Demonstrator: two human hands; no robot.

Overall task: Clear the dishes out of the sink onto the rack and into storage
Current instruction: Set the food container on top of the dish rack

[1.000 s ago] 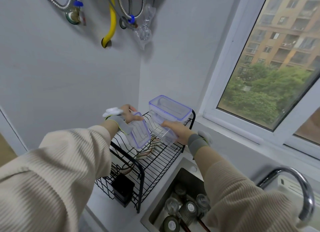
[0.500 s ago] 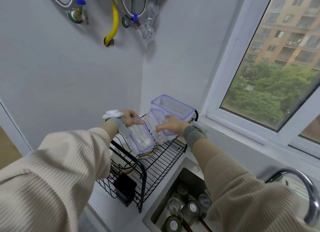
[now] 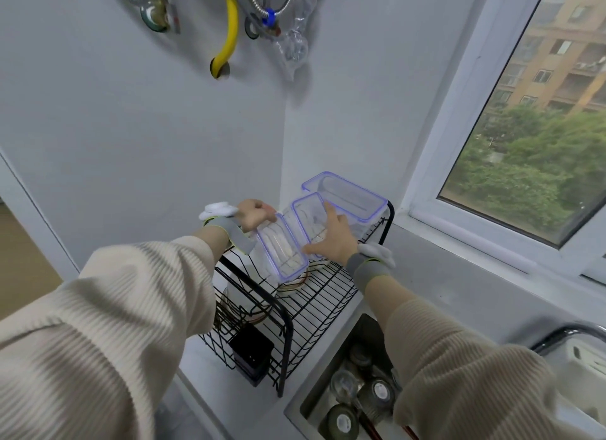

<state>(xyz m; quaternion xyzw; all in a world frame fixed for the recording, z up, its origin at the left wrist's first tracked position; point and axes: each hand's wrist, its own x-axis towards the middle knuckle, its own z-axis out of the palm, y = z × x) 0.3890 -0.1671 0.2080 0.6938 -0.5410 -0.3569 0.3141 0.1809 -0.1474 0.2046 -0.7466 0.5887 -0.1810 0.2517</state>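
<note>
Hands on clear rectangular plastic boxes, left hand (image 3: 254,213) grip grasping one box (image 3: 282,247), right hand (image 3: 331,239) flat, wire rack (image 3: 314,308).

On the black wire dish rack (image 3: 314,308) three clear plastic containers with purple rims stand in a row. The left hand (image 3: 254,213) grips the top edge of the nearest container (image 3: 282,249); the right hand (image 3: 331,236) rests straight fingers against the middle container (image 3: 310,214). The largest container (image 3: 347,196) sits behind, near the window (image 3: 537,137). Glass jars (image 3: 360,393) lie in the steel sink (image 3: 295,410).
</note>
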